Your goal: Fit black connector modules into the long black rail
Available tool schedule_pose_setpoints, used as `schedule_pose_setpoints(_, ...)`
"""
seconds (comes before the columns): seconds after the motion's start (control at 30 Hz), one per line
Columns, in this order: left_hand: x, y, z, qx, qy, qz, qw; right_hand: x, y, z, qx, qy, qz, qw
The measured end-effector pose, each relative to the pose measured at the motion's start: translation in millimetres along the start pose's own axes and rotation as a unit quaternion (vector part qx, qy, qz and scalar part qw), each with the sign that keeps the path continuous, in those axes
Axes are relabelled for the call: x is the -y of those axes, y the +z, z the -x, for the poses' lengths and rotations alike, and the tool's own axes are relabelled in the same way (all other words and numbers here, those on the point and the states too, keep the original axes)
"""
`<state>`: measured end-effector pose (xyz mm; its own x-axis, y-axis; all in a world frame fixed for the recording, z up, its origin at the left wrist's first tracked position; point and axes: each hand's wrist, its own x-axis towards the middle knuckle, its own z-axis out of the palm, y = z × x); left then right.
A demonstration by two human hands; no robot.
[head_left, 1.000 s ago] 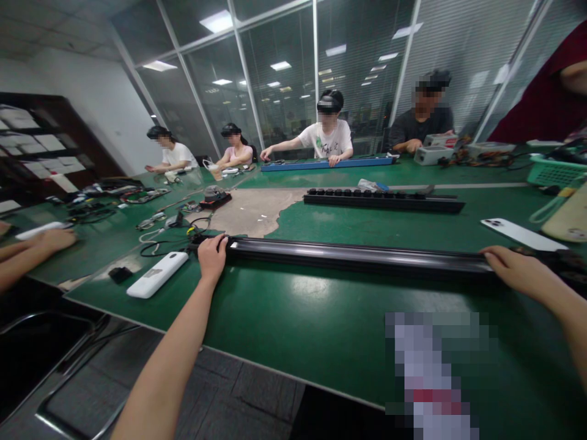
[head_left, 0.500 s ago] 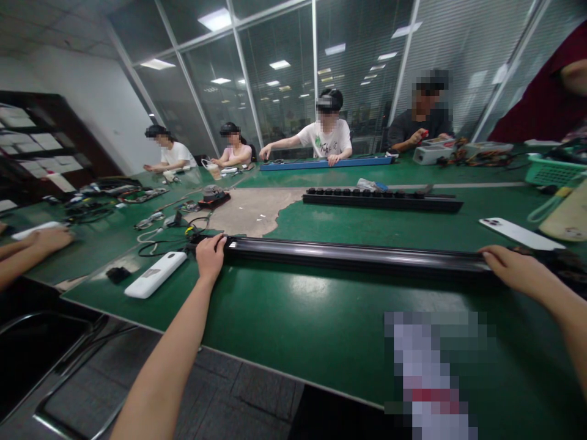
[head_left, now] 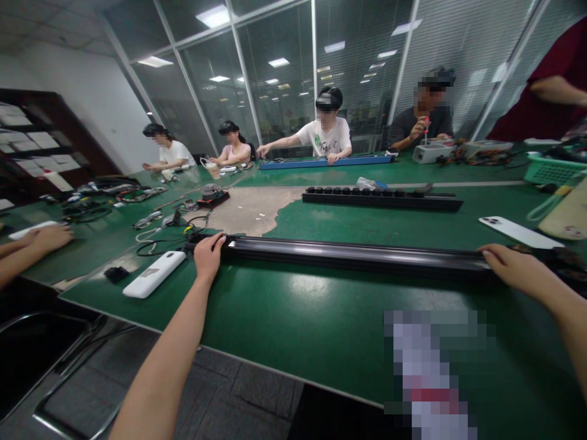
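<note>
A long black bar [head_left: 348, 253] with a glossy top lies crosswise on the green table. My left hand [head_left: 208, 253] is closed over its left end, thumb and fingers at the edge. At the bar's right end my right hand [head_left: 509, 266] grips it, the fingertips partly hidden behind the bar. Cables and a dark connector [head_left: 195, 238] sit by the left end. Just left of my left hand is a white oblong device [head_left: 155, 275]. Dark parts [head_left: 562, 266] lie beyond my right hand, hard to make out.
Farther back lies another black bar [head_left: 380, 200] topped with a row of black knobs. A white phone [head_left: 520, 232] and a green basket [head_left: 557, 168] are at right. Co-workers sit across the table, one with a blue bar [head_left: 325, 163]. Another person's hand [head_left: 55, 238] rests at left.
My hands and the black bar have stayed nearly still. Across the table, a co-worker at right has brought a red-handled screwdriver upright over a grey box.
</note>
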<state>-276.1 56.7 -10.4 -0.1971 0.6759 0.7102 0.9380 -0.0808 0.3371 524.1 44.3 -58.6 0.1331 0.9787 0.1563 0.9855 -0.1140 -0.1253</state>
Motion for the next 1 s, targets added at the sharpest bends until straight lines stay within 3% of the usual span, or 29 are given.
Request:
schedule_pose_setpoints(0.13, -4, -2.6, 1, -0.001, -0.01, 0.01, 1.0, 1, -1, 0, 0.037, 0.018, 0.003, 0.999)
schedule_pose_setpoints(0.57, -10, -3.1, 3, 0.014, -0.017, 0.079, 0.997, 1, 1, 0, 0.041, 0.021, 0.015, 0.999)
schedule_pose_setpoints(1.0, -17, -3.3, 4, 0.023, -0.024, 0.067, 0.997, 11, -9, 6, 0.025, 0.015, 0.01, 1.0)
